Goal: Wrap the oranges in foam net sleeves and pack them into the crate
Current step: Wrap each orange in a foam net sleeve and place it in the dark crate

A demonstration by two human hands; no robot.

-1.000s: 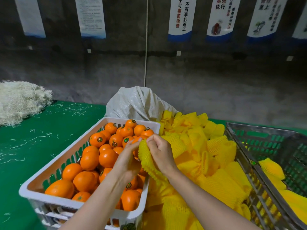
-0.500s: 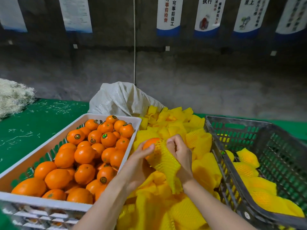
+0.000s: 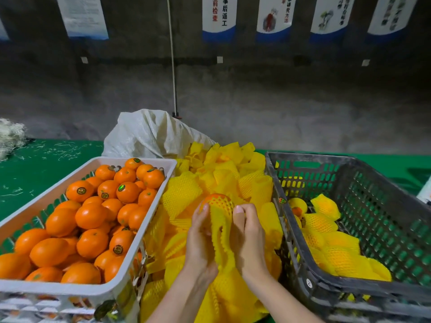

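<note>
An orange (image 3: 217,201) sits partly inside a yellow foam net sleeve (image 3: 221,236), held over the sleeve pile between both hands. My left hand (image 3: 201,243) grips the sleeve and fruit from the left, thumb up against the orange. My right hand (image 3: 247,238) grips the sleeve's right side, thumb on the netted fruit. The sleeve's loose end hangs down between my palms. A white crate (image 3: 98,290) on the left is full of bare oranges (image 3: 91,215). A dark grey crate (image 3: 300,252) on the right holds several wrapped oranges (image 3: 326,241).
A heap of yellow foam sleeves (image 3: 217,173) lies between the two crates, spilling from a white woven sack (image 3: 149,134). The green table (image 3: 35,164) carries white shredded scraps at far left (image 3: 10,136). A grey wall with posters stands behind.
The view swung right, bringing the grey crate into sight. My hands moved from above the white crate to over the sleeve pile, and the sleeve now covers more of the orange.
</note>
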